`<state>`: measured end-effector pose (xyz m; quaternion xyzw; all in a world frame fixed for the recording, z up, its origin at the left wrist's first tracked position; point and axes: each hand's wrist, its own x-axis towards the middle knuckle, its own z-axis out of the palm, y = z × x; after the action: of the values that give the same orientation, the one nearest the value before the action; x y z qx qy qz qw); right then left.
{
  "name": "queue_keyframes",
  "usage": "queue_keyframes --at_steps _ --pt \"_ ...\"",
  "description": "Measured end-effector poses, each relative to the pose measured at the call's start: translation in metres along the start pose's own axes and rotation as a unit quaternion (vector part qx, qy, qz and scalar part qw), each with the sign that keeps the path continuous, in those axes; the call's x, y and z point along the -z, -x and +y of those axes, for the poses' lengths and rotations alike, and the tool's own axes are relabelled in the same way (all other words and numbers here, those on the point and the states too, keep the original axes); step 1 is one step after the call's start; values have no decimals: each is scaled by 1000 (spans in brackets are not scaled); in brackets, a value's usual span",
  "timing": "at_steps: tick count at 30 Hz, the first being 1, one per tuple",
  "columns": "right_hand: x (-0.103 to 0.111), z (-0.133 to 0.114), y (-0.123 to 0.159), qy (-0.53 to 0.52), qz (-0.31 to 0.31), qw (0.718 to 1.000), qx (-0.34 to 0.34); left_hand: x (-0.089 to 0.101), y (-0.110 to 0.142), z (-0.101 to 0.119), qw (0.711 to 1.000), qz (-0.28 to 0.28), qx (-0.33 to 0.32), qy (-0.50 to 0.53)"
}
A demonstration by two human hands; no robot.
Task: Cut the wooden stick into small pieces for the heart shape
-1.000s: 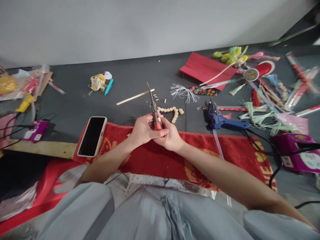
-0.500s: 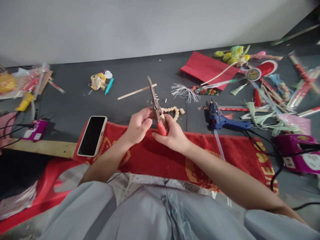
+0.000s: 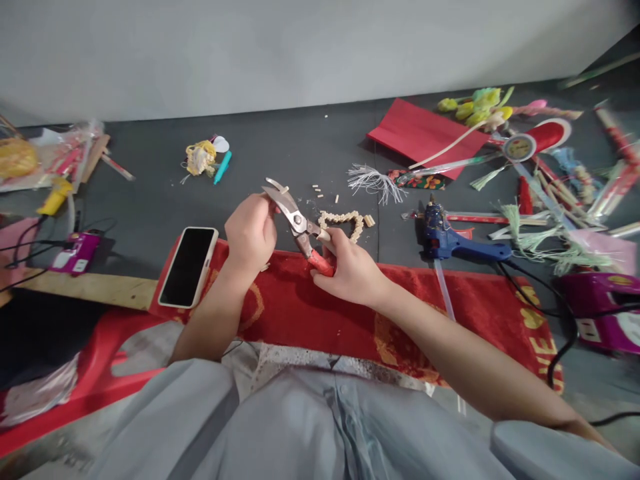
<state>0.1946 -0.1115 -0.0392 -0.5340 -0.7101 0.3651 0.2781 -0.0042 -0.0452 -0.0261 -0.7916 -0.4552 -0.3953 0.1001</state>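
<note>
Head view: left fingers [image 3: 261, 212] pinch slim wooden stick [image 3: 285, 190]; right fingers [image 3: 340, 241] grip metal shears [image 3: 299, 221].

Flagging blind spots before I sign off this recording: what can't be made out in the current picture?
All in the head view:
- Left hand: its back hides the fingertips and whatever its grip may hold.
- Shears: the right hand covers part of the handles.
- Spool: label print too small to read.
- Right-hand purple box: cut off by the right edge.
</note>
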Motion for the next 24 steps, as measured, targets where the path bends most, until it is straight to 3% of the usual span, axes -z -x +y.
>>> queue_keyframes --at_steps 4,10,18,24 --pt "3 2 -1 11 -9 1000 26 6 -2 1 1000 8 -18 20" --pt "8 0 1 7 -26 999 36 15 -12 8 986 -67 70 138" --pt "13 2 -1 17 -22 998 52 22 -18 1 918 -163 186 309" --pt "14 2 -2 34 -43 997 48 34 -21 -7 888 -224 230 330"
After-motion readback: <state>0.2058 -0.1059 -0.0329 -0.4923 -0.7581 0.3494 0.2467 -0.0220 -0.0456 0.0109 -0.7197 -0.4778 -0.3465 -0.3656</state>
